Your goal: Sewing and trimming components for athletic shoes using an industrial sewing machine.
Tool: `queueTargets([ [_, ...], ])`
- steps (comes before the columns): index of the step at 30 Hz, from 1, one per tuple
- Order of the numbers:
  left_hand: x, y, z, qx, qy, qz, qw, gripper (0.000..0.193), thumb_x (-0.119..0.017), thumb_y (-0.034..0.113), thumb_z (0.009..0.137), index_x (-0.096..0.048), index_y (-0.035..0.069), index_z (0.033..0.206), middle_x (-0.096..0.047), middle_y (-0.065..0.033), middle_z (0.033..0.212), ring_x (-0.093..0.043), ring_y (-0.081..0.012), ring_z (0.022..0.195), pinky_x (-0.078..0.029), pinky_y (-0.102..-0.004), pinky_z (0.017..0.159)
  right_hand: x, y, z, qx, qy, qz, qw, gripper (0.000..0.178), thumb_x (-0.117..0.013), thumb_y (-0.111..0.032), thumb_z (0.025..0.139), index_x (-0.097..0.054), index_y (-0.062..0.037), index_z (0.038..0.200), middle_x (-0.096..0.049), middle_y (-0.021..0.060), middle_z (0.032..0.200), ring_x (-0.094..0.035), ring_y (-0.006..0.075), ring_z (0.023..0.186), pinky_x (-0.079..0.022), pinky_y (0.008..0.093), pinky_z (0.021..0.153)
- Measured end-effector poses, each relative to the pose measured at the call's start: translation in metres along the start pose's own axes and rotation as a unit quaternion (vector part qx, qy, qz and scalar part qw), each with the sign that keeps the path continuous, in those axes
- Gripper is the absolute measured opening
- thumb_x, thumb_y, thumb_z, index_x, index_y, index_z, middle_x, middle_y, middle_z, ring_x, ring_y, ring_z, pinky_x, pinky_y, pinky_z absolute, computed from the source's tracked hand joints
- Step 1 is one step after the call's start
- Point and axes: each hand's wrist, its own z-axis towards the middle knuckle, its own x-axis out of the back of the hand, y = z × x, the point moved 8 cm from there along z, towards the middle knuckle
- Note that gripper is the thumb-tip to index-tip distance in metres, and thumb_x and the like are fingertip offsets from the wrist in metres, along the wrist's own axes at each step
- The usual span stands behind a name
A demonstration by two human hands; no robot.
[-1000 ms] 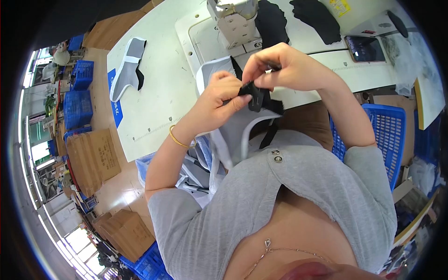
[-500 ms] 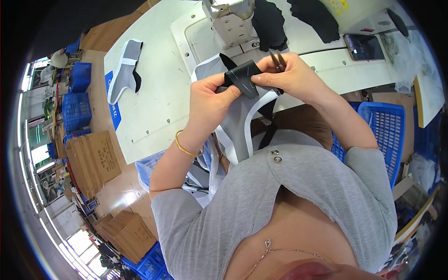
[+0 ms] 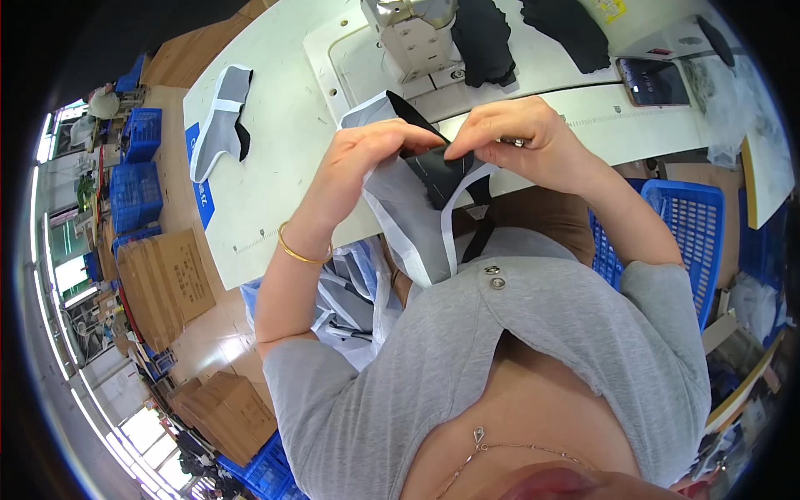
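In front of my chest hangs a grey sewn fabric piece (image 3: 417, 229) with white binding and a black patch (image 3: 442, 173) that bears pale stitch lines. My left hand (image 3: 367, 158) is closed on the patch's left edge, fingers bent over the top. Thumb and forefinger of my right hand (image 3: 512, 142) pinch the same patch near its upper right. A bit of the metal thread snips (image 3: 518, 142) shows between the right fingers; the rest is hidden in that hand. The lower end of the fabric piece rests against my shirt.
A sewing machine (image 3: 412, 42) stands on the white table (image 3: 275, 167) beyond my hands. Another grey-white piece (image 3: 223, 117) lies left; black cut pieces (image 3: 483, 42) and a phone (image 3: 654, 82) lie right. Blue baskets (image 3: 687, 225) and cardboard boxes (image 3: 167, 287) stand around the table.
Both hands have shifted on the black patch, which now hangs lower and looks more spread. The snips' blades, earlier pointing up from my right hand, are now mostly hidden in it.
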Motion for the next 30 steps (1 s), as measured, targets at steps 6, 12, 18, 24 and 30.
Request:
queueTargets([
  [6, -0.014, 0.025, 0.0, -0.155, -0.054, 0.26, 0.952, 0.01, -0.071, 0.01, 0.082, -0.072, 0.001, 0.087, -0.066, -0.0064, 0.075, -0.058, -0.0183, 0.069, -0.044, -0.0305, 0.075, -0.005, -0.019, 0.001, 0.092, 0.0, -0.07, 0.993, 0.023, -0.063, 0.01, 0.077, -0.071, -0.0028, 0.094, -0.067, 0.0058, 0.087, -0.064, 0.0167, 0.074, -0.049, 0.0276, 0.062],
  [12, -0.014, 0.025, -0.001, -0.14, 0.0, 0.295, 0.945, 0.008, -0.077, 0.006, 0.075, -0.071, 0.002, 0.08, -0.064, -0.003, 0.07, -0.054, -0.0141, 0.066, -0.04, -0.0296, 0.075, 0.013, -0.017, 0.006, -0.031, 0.043, -0.017, 0.998, 0.013, -0.069, -0.014, 0.083, -0.068, -0.004, 0.09, -0.066, 0.0087, 0.069, -0.065, 0.0265, 0.063, -0.051, 0.0354, 0.061],
  [18, -0.018, 0.027, -0.002, -0.11, 0.055, 0.316, 0.941, 0.011, -0.078, 0.008, 0.072, -0.068, 0.003, 0.073, -0.065, -0.0021, 0.067, -0.056, -0.0141, 0.064, -0.042, -0.0291, 0.071, 0.0, -0.032, 0.02, 0.134, -0.066, -0.267, 0.952, 0.013, -0.072, -0.016, 0.077, -0.069, -0.0059, 0.085, -0.065, 0.01, 0.071, -0.064, 0.0285, 0.069, -0.05, 0.0377, 0.062],
  [24, -0.019, 0.021, 0.0, -0.087, 0.062, 0.271, 0.957, 0.014, -0.079, 0.004, 0.073, -0.065, 0.001, 0.073, -0.063, -0.0013, 0.067, -0.055, -0.0091, 0.063, -0.044, -0.0253, 0.062, -0.006, -0.032, 0.021, 0.154, -0.121, -0.334, 0.922, 0.011, -0.071, -0.011, 0.072, -0.061, -0.0055, 0.073, -0.061, 0.0085, 0.067, -0.063, 0.028, 0.071, -0.051, 0.0396, 0.064],
  [30, -0.02, 0.025, -0.003, -0.104, 0.058, 0.296, 0.948, 0.015, -0.079, 0.007, 0.074, -0.065, 0.001, 0.074, -0.063, -0.0014, 0.069, -0.056, -0.0109, 0.067, -0.044, -0.0266, 0.066, -0.001, -0.031, 0.02, 0.155, -0.128, -0.318, 0.927, 0.014, -0.071, -0.011, 0.072, -0.059, -0.0048, 0.076, -0.06, 0.0083, 0.069, -0.063, 0.0284, 0.072, -0.05, 0.0393, 0.065],
])
